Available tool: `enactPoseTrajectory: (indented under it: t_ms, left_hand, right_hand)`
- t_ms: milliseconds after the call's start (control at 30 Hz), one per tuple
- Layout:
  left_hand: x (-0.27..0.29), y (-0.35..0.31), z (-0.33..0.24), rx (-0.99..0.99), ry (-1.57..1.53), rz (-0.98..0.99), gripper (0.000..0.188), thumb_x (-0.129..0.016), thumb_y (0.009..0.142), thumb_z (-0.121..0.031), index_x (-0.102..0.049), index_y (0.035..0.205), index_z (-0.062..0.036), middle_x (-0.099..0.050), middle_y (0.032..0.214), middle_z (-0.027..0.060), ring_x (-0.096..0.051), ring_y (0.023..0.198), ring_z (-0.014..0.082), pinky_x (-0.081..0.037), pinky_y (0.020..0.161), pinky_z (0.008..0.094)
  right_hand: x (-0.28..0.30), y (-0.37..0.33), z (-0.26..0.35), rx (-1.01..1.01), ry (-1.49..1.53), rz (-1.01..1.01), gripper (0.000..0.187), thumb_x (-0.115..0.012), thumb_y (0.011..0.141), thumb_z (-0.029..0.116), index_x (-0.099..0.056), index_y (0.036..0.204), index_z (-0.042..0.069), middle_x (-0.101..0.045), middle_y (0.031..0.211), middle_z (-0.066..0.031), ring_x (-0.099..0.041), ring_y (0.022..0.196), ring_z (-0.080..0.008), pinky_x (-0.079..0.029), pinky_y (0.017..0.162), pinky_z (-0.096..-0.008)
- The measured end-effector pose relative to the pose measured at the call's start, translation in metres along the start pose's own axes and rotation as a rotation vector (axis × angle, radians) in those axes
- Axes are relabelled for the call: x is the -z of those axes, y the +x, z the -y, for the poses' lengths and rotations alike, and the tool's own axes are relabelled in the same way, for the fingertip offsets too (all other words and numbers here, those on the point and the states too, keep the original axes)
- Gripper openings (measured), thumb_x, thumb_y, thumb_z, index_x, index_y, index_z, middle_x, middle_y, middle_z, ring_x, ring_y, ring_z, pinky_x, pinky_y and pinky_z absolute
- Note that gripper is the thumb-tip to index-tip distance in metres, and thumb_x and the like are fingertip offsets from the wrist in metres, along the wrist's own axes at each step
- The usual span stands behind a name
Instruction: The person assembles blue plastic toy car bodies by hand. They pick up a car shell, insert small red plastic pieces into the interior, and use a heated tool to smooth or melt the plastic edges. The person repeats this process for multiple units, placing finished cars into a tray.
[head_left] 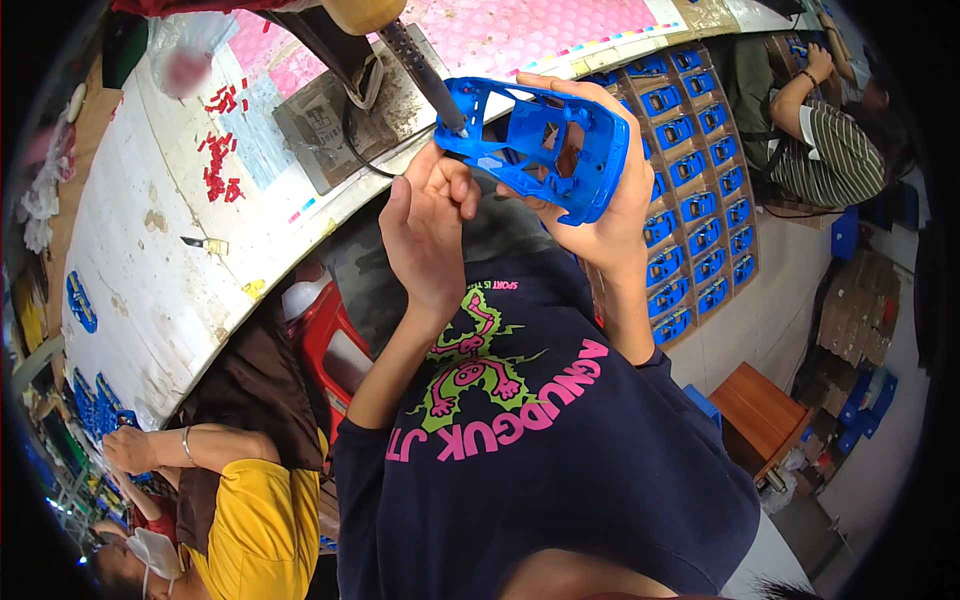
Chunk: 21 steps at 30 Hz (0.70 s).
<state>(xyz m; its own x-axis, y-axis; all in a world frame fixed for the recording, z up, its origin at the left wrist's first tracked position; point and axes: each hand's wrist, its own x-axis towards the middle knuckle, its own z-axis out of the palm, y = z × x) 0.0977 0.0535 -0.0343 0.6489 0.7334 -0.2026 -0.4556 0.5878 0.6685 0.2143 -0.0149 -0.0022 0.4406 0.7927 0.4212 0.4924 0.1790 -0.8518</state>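
My right hand (632, 195) grips a blue plastic toy car body shell (527, 128) at its wide end, fingers along the far side. The shell is tilted, its hollow inside with openings and posts facing me. At its narrow left end, my left hand (428, 225) has its fingers curled, the index finger against the shell's underside and the thumb standing apart. A dark rod-shaped tool (425, 82), like a soldering iron hanging from a stand, meets the shell's narrow end with its metal tip. Whether a small part lies under the tip is hidden.
Small red parts (215, 165) lie scattered on the white worktable (165, 270), near a metal plate (320, 130) and a small cutter (205, 243). A cardboard tray (690, 190) of blue shells stands at right. Co-workers sit at lower left and upper right; a red stool (325, 335) is beside me.
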Motion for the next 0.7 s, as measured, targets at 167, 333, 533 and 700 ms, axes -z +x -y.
enactPoseTrajectory:
  t_ms: [167, 333, 533, 700]
  left_hand:
    - [0.0000, -0.0001, -0.0001, -0.005, 0.037, -0.001, 0.068, -0.028, 0.082, -0.048, -0.035, 0.119, 0.0085, -0.040, 0.071, 0.0020, -0.034, 0.064, 0.0104, -0.027, 0.059, 0.0216]
    - [-0.0003, 0.0008, 0.0000, 0.008, -0.004, -0.007, 0.067, -0.027, 0.082, -0.047, -0.035, 0.119, 0.0083, -0.041, 0.071, 0.0020, -0.033, 0.065, 0.0103, -0.026, 0.059, 0.0216]
    - [-0.0012, -0.0008, -0.0002, -0.006, 0.022, 0.003, 0.066, -0.026, 0.083, -0.046, -0.036, 0.118, 0.0084, -0.040, 0.071, 0.0021, -0.033, 0.065, 0.0104, -0.026, 0.059, 0.0217]
    - [0.0012, 0.0006, 0.0009, -0.006, 0.003, 0.016, 0.065, -0.026, 0.083, -0.046, -0.036, 0.117, 0.0083, -0.040, 0.071, 0.0022, -0.033, 0.065, 0.0104, -0.026, 0.060, 0.0219]
  right_hand:
    - [0.0006, 0.0002, 0.0006, 0.009, -0.022, 0.011, 0.064, -0.069, 0.059, -0.008, -0.036, 0.113, -0.004, -0.046, 0.113, -0.0225, -0.053, 0.093, -0.0200, -0.053, 0.067, -0.0284]
    - [0.0007, -0.0005, -0.0015, 0.019, -0.018, 0.001, 0.065, -0.070, 0.059, -0.005, -0.036, 0.114, -0.004, -0.046, 0.114, -0.0219, -0.054, 0.094, -0.0203, -0.052, 0.068, -0.0285]
    - [0.0023, -0.0008, 0.0006, 0.019, -0.049, 0.016, 0.065, -0.070, 0.059, -0.005, -0.035, 0.114, -0.004, -0.047, 0.114, -0.0220, -0.054, 0.094, -0.0208, -0.052, 0.067, -0.0279]
    - [0.0001, -0.0009, -0.0010, 0.027, -0.039, 0.001, 0.064, -0.070, 0.059, -0.006, -0.035, 0.113, -0.004, -0.047, 0.113, -0.0221, -0.054, 0.093, -0.0203, -0.052, 0.066, -0.0273]
